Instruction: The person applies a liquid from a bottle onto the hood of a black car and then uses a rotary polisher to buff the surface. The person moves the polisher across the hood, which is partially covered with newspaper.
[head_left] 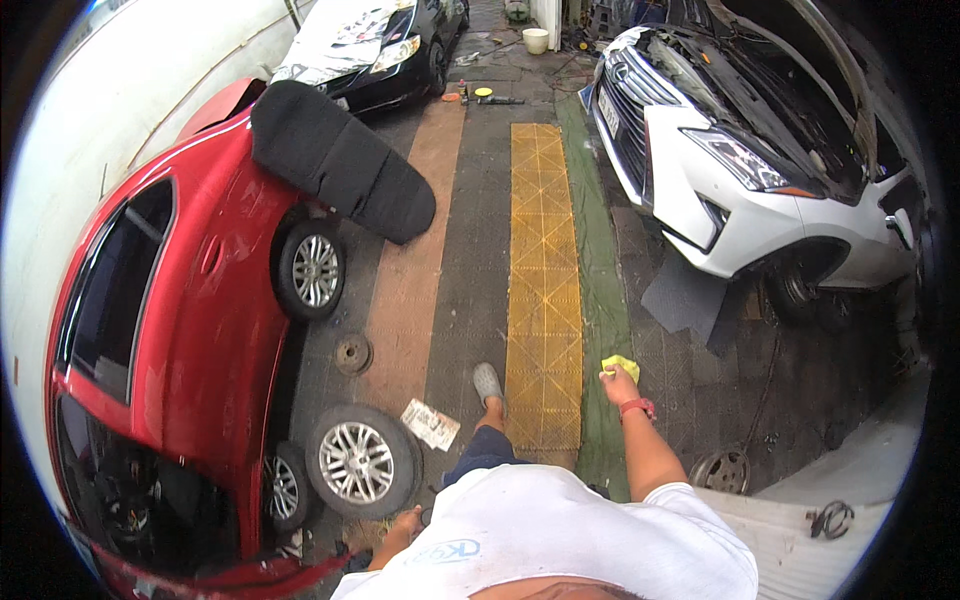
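My right hand (621, 386) is closed around a bunched yellow cloth (618, 366), held out in front of me on the right. A red band (638, 407) circles that wrist. My left hand (403, 527) hangs low at my left side, its fingers curled. A small dark shape shows at those fingers, but I cannot make out what it is. The nearest thing to that hand is a loose wheel with a silver rim (357, 462), lying on the floor. One foot in a grey clog (487, 384) shows ahead of me.
A red car (200, 330) stands along the left, with a black padded panel (340, 160) against its end. To the right is a white car (740, 190), hood raised. A black car (400, 45) is farther ahead. A brake disc (352, 353) and papers (430, 424) lie on the tiled floor.
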